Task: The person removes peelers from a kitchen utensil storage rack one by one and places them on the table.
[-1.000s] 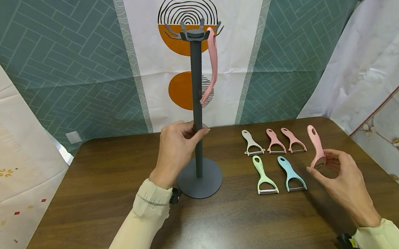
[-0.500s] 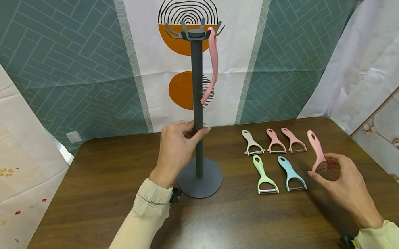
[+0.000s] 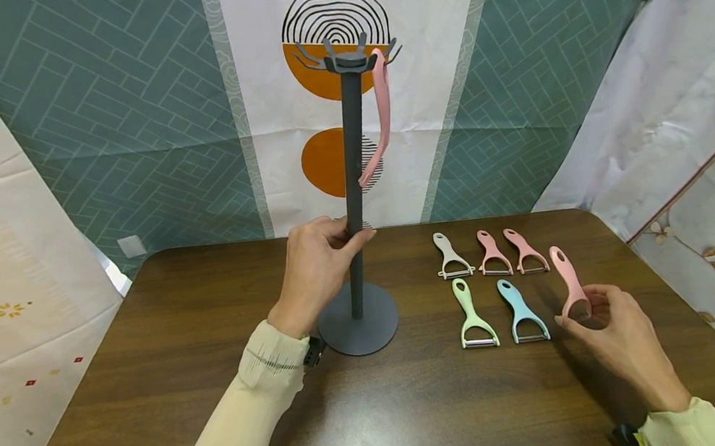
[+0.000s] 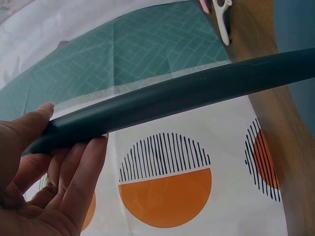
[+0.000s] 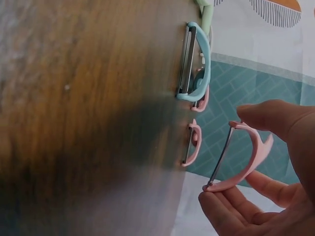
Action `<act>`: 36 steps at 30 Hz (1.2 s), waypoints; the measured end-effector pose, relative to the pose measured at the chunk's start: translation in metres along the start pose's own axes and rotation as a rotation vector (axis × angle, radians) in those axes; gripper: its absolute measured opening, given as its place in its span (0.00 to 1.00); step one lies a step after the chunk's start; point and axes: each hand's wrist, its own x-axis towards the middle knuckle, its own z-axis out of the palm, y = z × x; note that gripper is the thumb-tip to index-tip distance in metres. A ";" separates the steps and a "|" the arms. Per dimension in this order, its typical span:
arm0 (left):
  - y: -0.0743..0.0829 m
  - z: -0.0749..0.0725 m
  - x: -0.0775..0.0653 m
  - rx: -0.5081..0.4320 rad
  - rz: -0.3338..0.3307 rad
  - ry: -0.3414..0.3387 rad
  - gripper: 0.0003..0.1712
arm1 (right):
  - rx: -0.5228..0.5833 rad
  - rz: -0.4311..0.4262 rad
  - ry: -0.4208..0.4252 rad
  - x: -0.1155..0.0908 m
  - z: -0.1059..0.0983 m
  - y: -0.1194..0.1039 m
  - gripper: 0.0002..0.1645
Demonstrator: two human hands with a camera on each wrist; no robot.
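Note:
My left hand (image 3: 321, 267) grips the dark post of a hook stand (image 3: 349, 144) partway up; in the left wrist view the thumb and fingers (image 4: 83, 182) close around it. From one of the stand's top hooks hangs a pink peeler (image 3: 383, 104). At the right, my right hand (image 3: 624, 336) pinches another pink peeler (image 3: 569, 277) by the two sides of its head, handle pointing up and away. The right wrist view shows this held peeler (image 5: 253, 157) apart from the table, thumb on one end of its blade frame and fingers on the other.
Left of my right hand lie a blue peeler (image 3: 520, 308) and a green peeler (image 3: 468, 313). Behind them are a white peeler (image 3: 449, 253) and two pink ones, a nearer-left peeler (image 3: 493, 251) and a right peeler (image 3: 524, 248). The stand's round base (image 3: 336, 330) rests on the wooden table (image 3: 217, 383).
My right hand has lowered slightly toward me with the pink peeler, whose handle tip sits lower in the head view. The left hand and the stand have stayed put.

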 end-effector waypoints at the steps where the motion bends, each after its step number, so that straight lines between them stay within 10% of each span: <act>1: 0.000 0.000 0.000 0.001 -0.001 0.000 0.10 | -0.007 0.001 -0.005 0.000 0.000 0.001 0.42; 36: -0.001 0.000 -0.001 -0.003 -0.010 0.002 0.08 | -0.120 0.028 -0.152 -0.001 0.001 0.016 0.39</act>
